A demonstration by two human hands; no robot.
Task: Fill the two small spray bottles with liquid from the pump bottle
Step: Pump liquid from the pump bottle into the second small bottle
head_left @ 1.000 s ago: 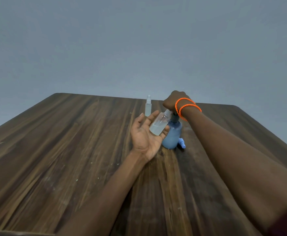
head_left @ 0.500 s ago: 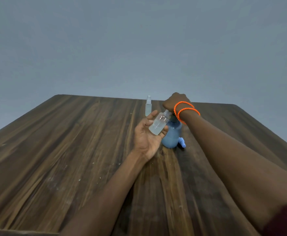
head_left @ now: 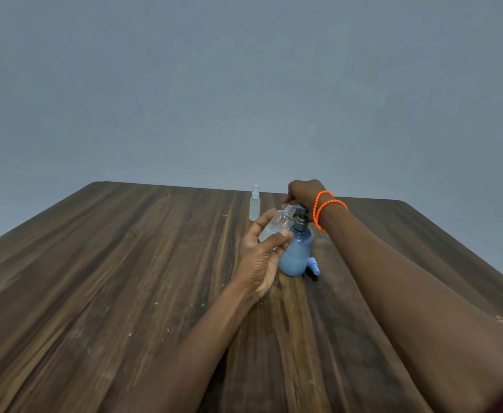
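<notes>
Wooden table [head_left: 125, 278], lower half of frame. Left hand [head_left: 262, 257], centre: thumb and fingers pinch a clear small spray bottle [head_left: 275, 226], uncapped, tilted, mouth at the pump spout. Second spray bottle [head_left: 254, 204], capped, upright, just above centre. Blue pump bottle [head_left: 296, 254], upright, right of centre. Blue cap [head_left: 314, 267] lying beside its base. Right hand [head_left: 304, 190], fingers curled down onto the pump head; orange bead bracelets [head_left: 323, 205] at wrist.

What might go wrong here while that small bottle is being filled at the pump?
The left hand holds the clear spray bottle tilted at the pump bottle's spout, so liquid may miss the narrow neck and spill on the table. The right hand pressing down could tip the pump bottle. The loose blue cap may roll.
</notes>
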